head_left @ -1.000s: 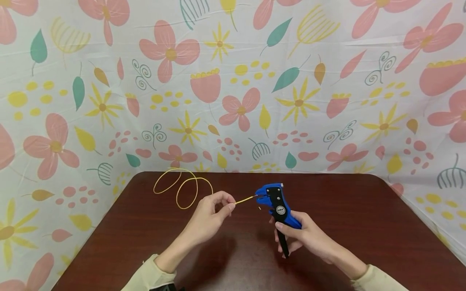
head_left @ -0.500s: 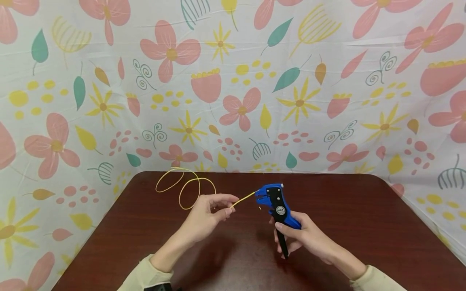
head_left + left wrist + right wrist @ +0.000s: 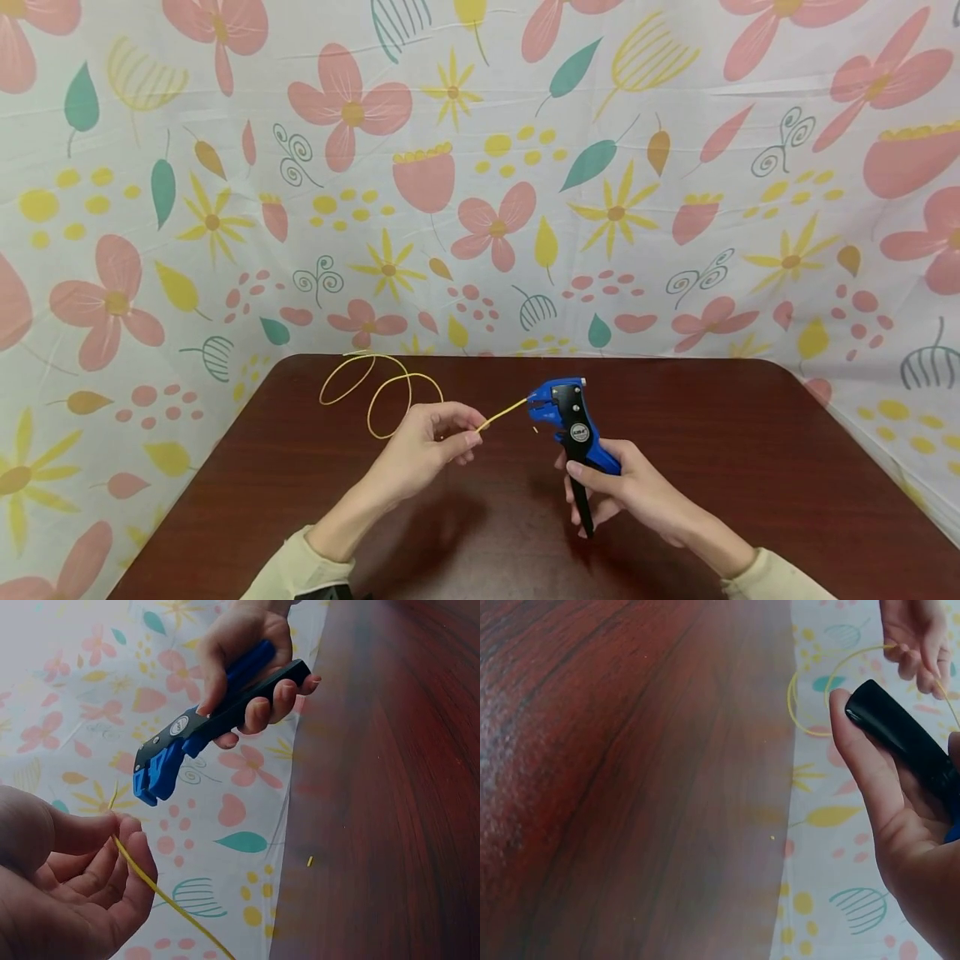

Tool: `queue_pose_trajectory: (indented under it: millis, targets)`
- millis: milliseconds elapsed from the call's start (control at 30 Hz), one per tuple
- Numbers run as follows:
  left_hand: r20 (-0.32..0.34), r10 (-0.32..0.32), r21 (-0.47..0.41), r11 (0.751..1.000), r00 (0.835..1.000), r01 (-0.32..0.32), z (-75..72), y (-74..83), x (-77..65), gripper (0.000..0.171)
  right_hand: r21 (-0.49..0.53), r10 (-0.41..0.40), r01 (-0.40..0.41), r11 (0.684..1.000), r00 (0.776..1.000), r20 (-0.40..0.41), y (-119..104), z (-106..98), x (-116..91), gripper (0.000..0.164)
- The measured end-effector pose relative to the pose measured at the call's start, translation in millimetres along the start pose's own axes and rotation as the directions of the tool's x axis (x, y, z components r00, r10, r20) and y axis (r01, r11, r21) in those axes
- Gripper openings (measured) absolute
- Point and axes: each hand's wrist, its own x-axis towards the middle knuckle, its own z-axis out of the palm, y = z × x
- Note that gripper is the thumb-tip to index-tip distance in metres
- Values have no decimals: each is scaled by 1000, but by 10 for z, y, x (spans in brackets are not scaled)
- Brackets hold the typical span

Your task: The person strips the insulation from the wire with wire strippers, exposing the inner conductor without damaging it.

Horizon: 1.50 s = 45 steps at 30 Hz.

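The step in hand looks to be offering the end of the yellow wire (image 3: 502, 413) to a blue-and-black wire stripper (image 3: 576, 417). The left hand (image 3: 431, 446) pinches the wire between thumb and fingers a little short of its tip; the rest trails off behind that hand in loose loops toward the far left of the dark wood table (image 3: 697, 417). The right hand (image 3: 637, 483) grips the stripper by its handles, nose pointing up and toward the left hand, jaws parted. From the head view the wire's tip meets the nose of the tool, but the left wrist view shows it beside the jaws, so I cannot tell whether it sits between them. A tiny yellow offcut (image 3: 310, 861) lies on the table near the tool. As I judge it, the next move calls for seating the tip squarely in the jaws, holding the wire steady and straight, then squeezing the handles
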Motion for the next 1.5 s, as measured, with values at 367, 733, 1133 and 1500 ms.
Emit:
queue_pose_trajectory:
  millis: [367,733,1133,1500]
  targets:
    - [4,3,36,999,1000,-3,31,7,2,10,7,1,-1,1000,1000,7,9,16,-9,29]
    - [-21,17,93,996,1000,-15,37,15,26,10,12,-1,1,1000,1000,29,28,13,-1,28]
    - [-35,39,140,990,999,-34,56,22,42,9,45,-33,30,999,996,87,35,16,8,26]
    - [-41,50,152,987,998,-43,71,31,56,9,54,-66,62,997,994,91,44,45,6,24]
